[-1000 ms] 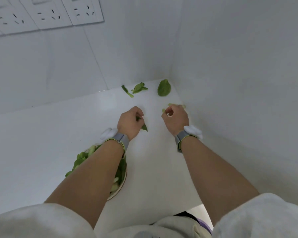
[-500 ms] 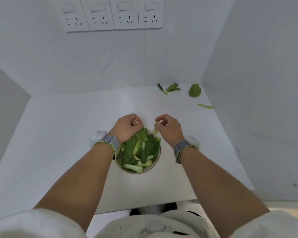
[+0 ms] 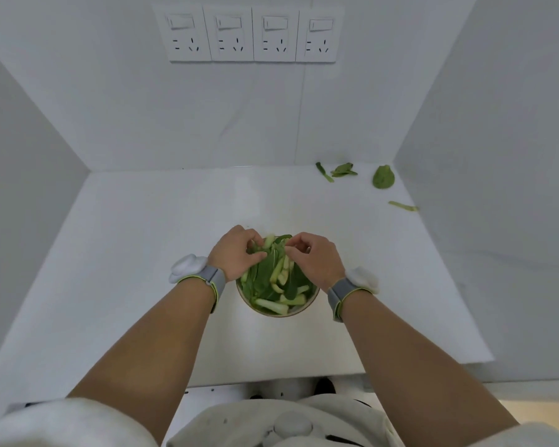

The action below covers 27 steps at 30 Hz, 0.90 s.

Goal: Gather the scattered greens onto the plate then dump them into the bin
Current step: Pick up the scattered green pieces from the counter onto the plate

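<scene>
Four scraps of green are still lying loose on the counter (image 3: 142,253), all well beyond the hands and off toward the right wall: a thin stem (image 3: 324,172), a small leaf cluster (image 3: 344,169), a round leaf (image 3: 383,177) and, nearest, a pale strip (image 3: 403,206) lying roughly crosswise. The right hand (image 3: 313,261) is sitting closer to them than the left hand (image 3: 236,254). Both hands are hovering over the far rim of the plate (image 3: 278,312), fingers curled and pinching bits into the heaped greens (image 3: 279,282). Bare counter is stretching between hands and scraps, so I'd judge the reach unobstructed, though the corner walls are crowding the far pieces. No bin is showing.
</scene>
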Tool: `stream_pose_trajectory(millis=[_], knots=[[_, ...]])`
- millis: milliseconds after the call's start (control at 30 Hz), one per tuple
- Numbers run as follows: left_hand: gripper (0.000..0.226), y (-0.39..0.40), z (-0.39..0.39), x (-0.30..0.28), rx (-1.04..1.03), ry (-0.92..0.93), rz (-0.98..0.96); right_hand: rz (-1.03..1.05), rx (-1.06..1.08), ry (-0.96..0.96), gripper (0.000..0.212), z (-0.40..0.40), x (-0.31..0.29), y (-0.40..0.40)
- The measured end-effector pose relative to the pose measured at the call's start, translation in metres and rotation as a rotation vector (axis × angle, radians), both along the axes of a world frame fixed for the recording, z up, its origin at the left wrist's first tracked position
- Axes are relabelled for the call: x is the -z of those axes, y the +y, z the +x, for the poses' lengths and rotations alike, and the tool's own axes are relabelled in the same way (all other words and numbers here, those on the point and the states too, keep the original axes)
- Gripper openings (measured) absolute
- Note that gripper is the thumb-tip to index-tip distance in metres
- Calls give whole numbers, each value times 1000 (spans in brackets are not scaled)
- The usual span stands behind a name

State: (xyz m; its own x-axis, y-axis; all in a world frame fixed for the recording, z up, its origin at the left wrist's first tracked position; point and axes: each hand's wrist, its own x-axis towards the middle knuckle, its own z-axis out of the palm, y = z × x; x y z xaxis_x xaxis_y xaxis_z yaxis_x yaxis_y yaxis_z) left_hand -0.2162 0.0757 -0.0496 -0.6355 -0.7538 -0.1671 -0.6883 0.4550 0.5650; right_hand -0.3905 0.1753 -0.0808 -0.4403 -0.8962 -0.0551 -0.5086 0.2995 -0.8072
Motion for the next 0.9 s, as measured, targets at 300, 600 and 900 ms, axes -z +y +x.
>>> stream_pose_trajectory(millis=[300, 600, 900], knots=[[15, -1, -4, 10, -115, -23, -87, 53, 107, 23, 14, -15, 12, 13], [19, -6, -24, 15, -142, 40, -132, 115, 231, 53, 28, -40, 25, 25], [18, -3, -93, 7, -69, 139, -117, 187, 431, 75, 35, -102, 34, 47]])
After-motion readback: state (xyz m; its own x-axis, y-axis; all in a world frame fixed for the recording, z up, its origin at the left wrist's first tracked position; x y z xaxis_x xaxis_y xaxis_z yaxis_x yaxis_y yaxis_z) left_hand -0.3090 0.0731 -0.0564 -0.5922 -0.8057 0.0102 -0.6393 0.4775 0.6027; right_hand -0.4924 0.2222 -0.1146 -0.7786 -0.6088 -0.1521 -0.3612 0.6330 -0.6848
